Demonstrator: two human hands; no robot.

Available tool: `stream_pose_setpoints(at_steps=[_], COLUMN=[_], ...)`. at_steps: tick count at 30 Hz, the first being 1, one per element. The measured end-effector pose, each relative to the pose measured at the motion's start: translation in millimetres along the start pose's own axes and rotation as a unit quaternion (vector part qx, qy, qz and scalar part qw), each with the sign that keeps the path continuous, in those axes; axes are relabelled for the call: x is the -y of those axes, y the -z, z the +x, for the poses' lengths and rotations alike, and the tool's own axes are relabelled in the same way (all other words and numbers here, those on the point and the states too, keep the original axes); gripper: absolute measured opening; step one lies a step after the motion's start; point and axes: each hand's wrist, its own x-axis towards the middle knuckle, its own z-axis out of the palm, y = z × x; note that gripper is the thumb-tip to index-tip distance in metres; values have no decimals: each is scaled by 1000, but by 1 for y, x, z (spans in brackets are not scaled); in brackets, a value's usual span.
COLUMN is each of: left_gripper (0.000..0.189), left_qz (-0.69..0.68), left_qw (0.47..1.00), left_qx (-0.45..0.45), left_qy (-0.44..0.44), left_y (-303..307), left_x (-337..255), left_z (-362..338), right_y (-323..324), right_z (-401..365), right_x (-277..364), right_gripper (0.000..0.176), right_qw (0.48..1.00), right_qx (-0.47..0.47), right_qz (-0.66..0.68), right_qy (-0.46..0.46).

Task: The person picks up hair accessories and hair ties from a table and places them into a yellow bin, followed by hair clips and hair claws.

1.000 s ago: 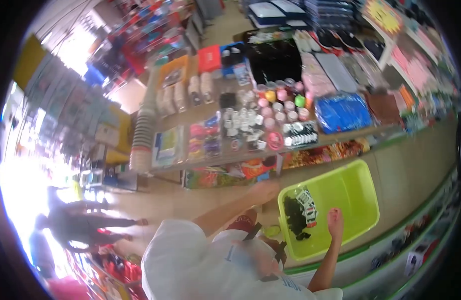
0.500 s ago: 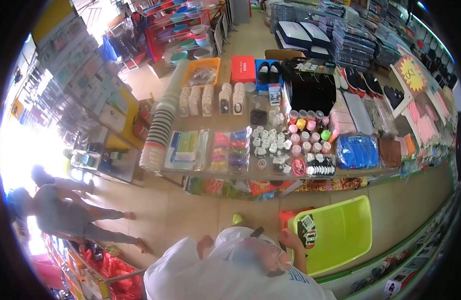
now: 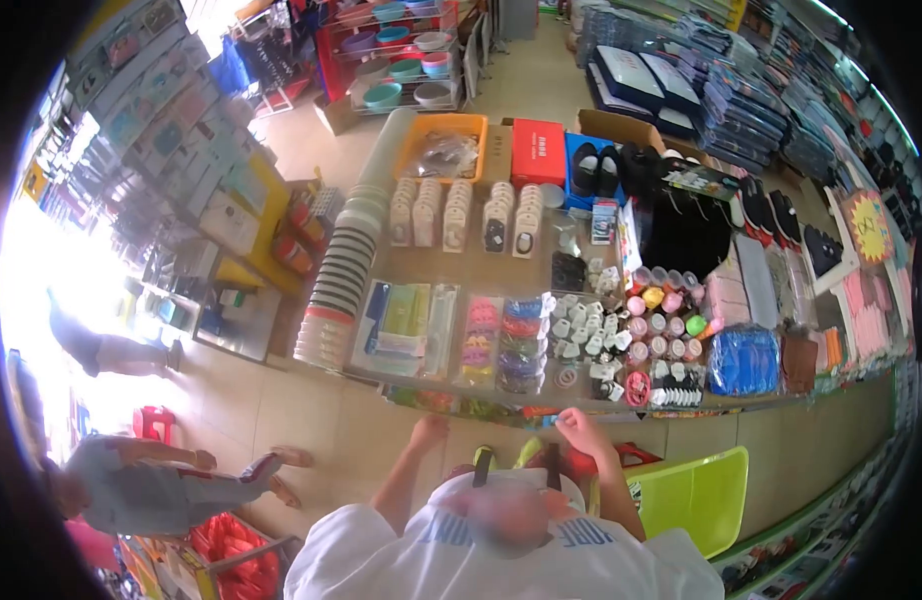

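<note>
My left hand point(image 3: 428, 432) is at the front edge of the display table point(image 3: 451, 388), below the packs of coloured hair ties point(image 3: 479, 340). It looks curled, but blur hides its fingers and anything in them. My right hand point(image 3: 578, 430) is raised in a fist near the same edge, with a small pale spot at its fingertips that I cannot make out. Nearest above it are white small items point(image 3: 581, 325) and a pink coil point(image 3: 637, 388). At my right side a lime-green basin point(image 3: 696, 500) stands partly hidden behind my arm.
Stacked cups point(image 3: 339, 270) line the table's left side. An orange tray point(image 3: 441, 145), a red box point(image 3: 538, 152) and black shoes point(image 3: 596, 170) stand at the back. Two other people are at the left, one in grey point(image 3: 141, 485) by a red stool point(image 3: 154, 423). Shelves run along the right.
Both my hands have moved forward to the table's edge, the right one away from the basin. My body has moved closer to the table. The other people have shifted at the left.
</note>
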Motion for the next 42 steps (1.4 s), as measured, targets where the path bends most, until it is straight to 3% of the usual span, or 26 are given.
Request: stream_pose_setpoints(at_steps=[3, 6, 8, 10, 12, 14, 17, 18, 20, 21, 24, 25, 27, 29, 30, 31, 34, 35, 36, 38, 39, 42], left_gripper=[25, 24, 25, 31, 29, 34, 33, 33, 33, 30, 23, 21, 20, 20, 19, 20, 22, 23, 25, 21, 20, 19], left_qz=[-64, -276, -203, -316, 3, -23, 31, 10, -38, -57, -65, -142, -16, 93, 136, 154, 143, 114, 96, 87, 139, 199], left_qw=[998, 942, 949, 918, 953, 954, 972, 969, 958, 963, 949, 937, 970, 973, 970, 974, 977, 982, 984, 964, 945, 936], left_qx=[-11, -50, -57, -54, -84, -51, -107, -123, -155, -166, -155, -143, -194, -195, -200, -166, -140, -125, -115, -79, -77, -48], left_qy=[21, 182, 233, 234, 292, 294, 205, 216, 238, 205, 268, 286, 148, 77, -29, -20, -72, -82, -95, -239, -285, -287], left_y=[6, 4, -8, -27, -44, -55, -75, -74, -64, -58, -29, -18, 4, 38, 52, 67, 90, 90, 84, 74, 69, 47], left_x=[45, 71, 110, 144, 105, 131, 117, 113, 94, 79, -15, -4, 1, -84, -76, -138, -232, -257, -255, -299, -316, -363], left_z=[4, -39, -71, -108, -144, -158, -161, -159, -156, -148, -126, -114, -93, -70, -48, -37, 32, 57, 98, 157, 187, 261], right_y=[14, 24, 39, 43, 56, 59, 67, 68, 64, 62, 51, 47, 45, 52, 55, 58, 66, 71, 74, 77, 70, 54], right_z=[62, 142, 202, 273, 334, 402, 456, 464, 481, 490, 503, 507, 510, 500, 491, 481, 427, 398, 366, 296, 266, 218], right_x=[20, 25, 45, 52, 78, 81, 106, 115, 123, 126, 126, 123, 120, 122, 123, 123, 118, 116, 117, 114, 98, 68], right_gripper=[23, 20, 22, 25, 24, 35, 50, 55, 63, 67, 78, 75, 71, 68, 67, 66, 63, 60, 57, 54, 52, 47], right_qw=[998, 997, 995, 991, 993, 994, 975, 968, 966, 964, 964, 961, 962, 964, 965, 966, 977, 982, 985, 987, 989, 980], right_qx=[14, 23, 14, -35, -37, -89, -148, -153, -116, -98, -101, -105, -109, -126, -140, -155, -208, -187, -167, -137, -130, -135], right_qz=[49, 48, 15, 13, 68, -42, -163, -189, -217, -232, -241, -248, -229, -211, -202, -193, -51, -21, 9, 27, 42, 147], right_qy=[48, 64, 101, 130, 91, 49, -26, -60, -79, -86, -56, -62, -98, -103, -87, -70, 5, 18, 33, 78, 56, 19])
